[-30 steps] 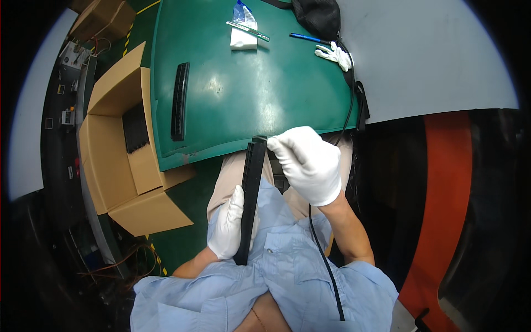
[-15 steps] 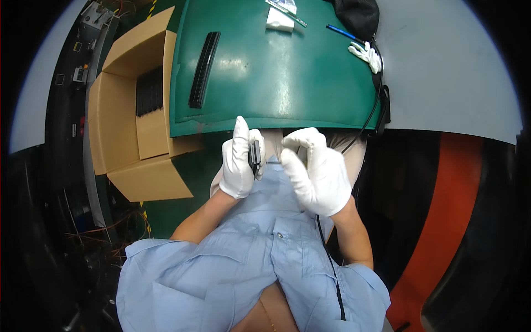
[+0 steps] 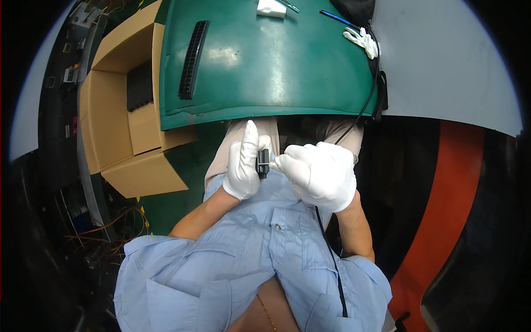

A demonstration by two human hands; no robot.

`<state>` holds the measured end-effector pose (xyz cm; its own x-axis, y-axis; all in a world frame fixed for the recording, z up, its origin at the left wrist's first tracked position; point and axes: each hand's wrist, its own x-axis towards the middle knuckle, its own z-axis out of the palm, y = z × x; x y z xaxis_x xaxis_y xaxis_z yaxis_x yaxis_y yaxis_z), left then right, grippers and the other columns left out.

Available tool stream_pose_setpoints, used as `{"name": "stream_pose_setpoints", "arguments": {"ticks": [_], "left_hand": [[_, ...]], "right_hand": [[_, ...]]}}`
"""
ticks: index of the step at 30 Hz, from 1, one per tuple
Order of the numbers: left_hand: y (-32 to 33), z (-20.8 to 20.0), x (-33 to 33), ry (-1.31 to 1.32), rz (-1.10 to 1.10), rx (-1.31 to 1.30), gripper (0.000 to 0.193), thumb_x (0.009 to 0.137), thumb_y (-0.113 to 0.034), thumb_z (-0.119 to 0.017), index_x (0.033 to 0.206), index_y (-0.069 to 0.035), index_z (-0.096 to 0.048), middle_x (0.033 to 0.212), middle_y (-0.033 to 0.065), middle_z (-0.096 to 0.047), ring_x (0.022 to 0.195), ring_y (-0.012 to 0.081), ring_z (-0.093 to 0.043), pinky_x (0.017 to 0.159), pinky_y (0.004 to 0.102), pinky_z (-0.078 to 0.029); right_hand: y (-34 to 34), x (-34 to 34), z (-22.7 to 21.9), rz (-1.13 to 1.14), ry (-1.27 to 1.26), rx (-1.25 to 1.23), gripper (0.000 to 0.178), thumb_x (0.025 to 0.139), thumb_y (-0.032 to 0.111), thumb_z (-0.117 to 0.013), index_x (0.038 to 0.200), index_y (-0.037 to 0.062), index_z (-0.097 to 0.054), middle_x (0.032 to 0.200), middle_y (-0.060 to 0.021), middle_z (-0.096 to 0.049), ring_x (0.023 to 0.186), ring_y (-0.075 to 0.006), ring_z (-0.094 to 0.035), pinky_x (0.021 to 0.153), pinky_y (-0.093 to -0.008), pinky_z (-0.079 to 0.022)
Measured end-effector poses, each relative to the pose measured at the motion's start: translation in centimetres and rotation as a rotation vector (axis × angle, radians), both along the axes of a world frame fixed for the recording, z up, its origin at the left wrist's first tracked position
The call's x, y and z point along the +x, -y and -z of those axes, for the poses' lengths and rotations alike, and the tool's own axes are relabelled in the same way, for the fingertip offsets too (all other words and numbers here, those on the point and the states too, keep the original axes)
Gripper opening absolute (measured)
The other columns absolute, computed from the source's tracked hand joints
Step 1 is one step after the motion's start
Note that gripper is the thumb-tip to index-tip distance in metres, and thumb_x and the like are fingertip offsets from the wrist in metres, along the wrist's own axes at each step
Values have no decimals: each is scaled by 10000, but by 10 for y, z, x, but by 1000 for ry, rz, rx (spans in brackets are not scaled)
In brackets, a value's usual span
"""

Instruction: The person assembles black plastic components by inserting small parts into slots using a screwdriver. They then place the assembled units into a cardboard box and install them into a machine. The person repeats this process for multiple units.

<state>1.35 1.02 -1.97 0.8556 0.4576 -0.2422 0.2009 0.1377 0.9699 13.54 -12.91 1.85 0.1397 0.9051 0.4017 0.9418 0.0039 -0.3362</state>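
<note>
My left hand (image 3: 242, 167), in a white glove, grips a small black plastic part (image 3: 263, 164) with its thumb pointing up. Only the part's narrow end shows; the glove hides the rest. Close to its right side is my right hand (image 3: 319, 174), also gloved, its fingers curled together and its fingertips next to the part. A thin pale line crosses the black part toward these fingertips. Whatever the right fingers hold is hidden inside the glove's curl. Both hands are over my lap, just in front of the table edge.
A long black slotted strip (image 3: 193, 59) lies at the left of the green mat (image 3: 276, 72). Left of the table stands an open cardboard box (image 3: 112, 116) with black pieces (image 3: 139, 87) inside. Farther back are a white block (image 3: 270, 9), a blue pen (image 3: 338, 17) and white gloves (image 3: 362, 41).
My right hand has turned, curled its fingers closed and come nearer the black part. The left hand still holds that part, now showing more of its end. The whole view has shifted slightly.
</note>
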Motion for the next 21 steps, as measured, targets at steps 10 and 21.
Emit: {"name": "stream_pose_setpoints", "arguments": {"ticks": [10, 21], "left_hand": [[-1, -2, 2, 50, 28, -6, 760, 1075, -533, -120, 586, -49, -442, 520, -14, -367, 480, 79, -304, 493, 266, -278], [12, -1, -4, -155, -34, -151, 929, 900, -806, 21, 652, -97, -525, 494, -17, -449, 433, 78, -382, 443, 223, -294]], "right_hand": [[9, -7, -3, -34, -130, 59, 227, 692, 154, -780, 890, 119, -674, 793, -7, -658, 536, -182, -582, 476, -308, -432], [-2, 4, 21, 116, -144, 81, 133, 819, 189, -684, 929, 115, -680, 796, -50, -636, 633, -217, -634, 559, -319, -492]]}}
